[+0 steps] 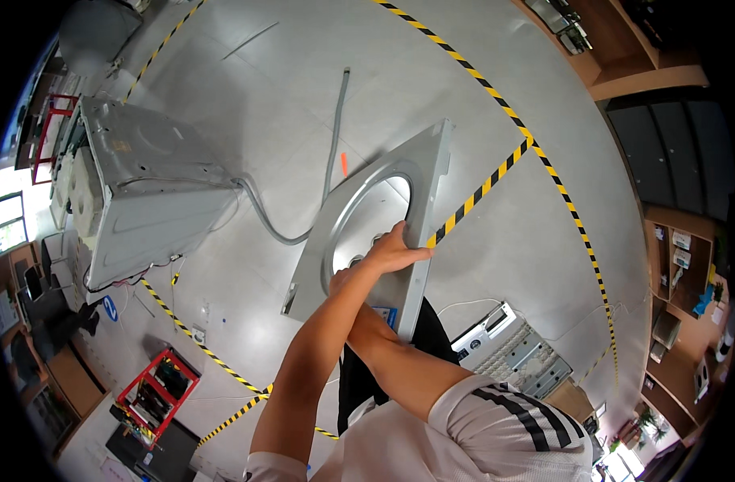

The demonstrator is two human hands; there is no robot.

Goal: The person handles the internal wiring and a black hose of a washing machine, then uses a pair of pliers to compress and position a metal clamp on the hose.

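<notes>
Tilted in front of my legs stands a grey sheet-metal front panel (309,269) with a large round opening, like that of a washing machine. My forearms cross over each other. My left hand (393,251) reaches to the right side and grips the strip between the opening's rim and the panel's edge, thumb toward the edge. Lower on the left, my right hand (342,279) is closed on the opening's rim; my left forearm hides part of it. A blue label (386,316) shows on the panel near its lower edge.
A grey machine cabinet (162,213) lies to the left, with a grey hose (336,132) running from it behind the panel. An orange object (344,165) lies beyond. A white control panel (489,328) is at lower right, a red cart (165,390) at lower left. Striped tape (488,183) marks the floor.
</notes>
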